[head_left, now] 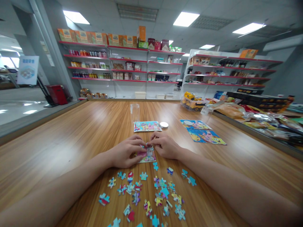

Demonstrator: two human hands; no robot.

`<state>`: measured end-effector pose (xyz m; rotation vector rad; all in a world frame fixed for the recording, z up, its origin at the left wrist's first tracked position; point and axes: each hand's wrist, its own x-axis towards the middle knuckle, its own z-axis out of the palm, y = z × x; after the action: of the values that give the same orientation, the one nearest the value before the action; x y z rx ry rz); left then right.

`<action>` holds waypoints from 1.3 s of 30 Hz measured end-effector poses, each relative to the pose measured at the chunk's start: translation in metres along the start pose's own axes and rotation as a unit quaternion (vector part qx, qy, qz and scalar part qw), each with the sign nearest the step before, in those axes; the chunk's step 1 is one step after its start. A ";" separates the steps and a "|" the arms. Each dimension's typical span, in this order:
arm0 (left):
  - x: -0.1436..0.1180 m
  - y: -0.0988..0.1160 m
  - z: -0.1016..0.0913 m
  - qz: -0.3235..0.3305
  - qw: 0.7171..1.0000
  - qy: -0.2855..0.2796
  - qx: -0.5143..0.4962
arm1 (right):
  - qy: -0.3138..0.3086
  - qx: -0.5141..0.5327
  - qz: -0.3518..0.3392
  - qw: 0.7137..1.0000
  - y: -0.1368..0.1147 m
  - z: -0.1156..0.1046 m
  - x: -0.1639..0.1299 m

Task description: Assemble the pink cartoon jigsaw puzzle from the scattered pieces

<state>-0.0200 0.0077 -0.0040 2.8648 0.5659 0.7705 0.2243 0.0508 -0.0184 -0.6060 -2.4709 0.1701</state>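
My left hand [126, 153] and my right hand [164, 145] meet over a small joined patch of jigsaw puzzle [148, 156] on the wooden table [71, 138]. The fingertips of both hands pinch a puzzle piece [146, 146] at the patch's top edge. Several loose puzzle pieces [146, 195] lie scattered on the table between my forearms, nearer to me. A colourful reference picture card [147, 126] lies just beyond my hands.
A clear empty jar [134, 112] stands behind the card, its white lid [164, 125] beside it. Two finished puzzles [203, 132] lie to the right. Packaged goods [260, 116] line the table's right side. Store shelves [123, 69] fill the back wall.
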 end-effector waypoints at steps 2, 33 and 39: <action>0.000 0.000 0.000 0.003 1.000 0.002 -0.001 | 0.001 0.003 0.002 1.000 0.000 0.001 0.000; 0.000 0.004 -0.003 -0.026 0.999 -0.017 -0.008 | 0.039 0.005 -0.016 0.999 0.000 0.003 0.000; -0.001 0.003 -0.002 -0.027 0.999 -0.019 -0.016 | 0.031 0.011 -0.021 0.999 -0.002 0.003 0.000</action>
<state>-0.0208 0.0047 -0.0018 2.8167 0.6181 0.7098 0.2222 0.0486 -0.0203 -0.5405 -2.4175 0.1592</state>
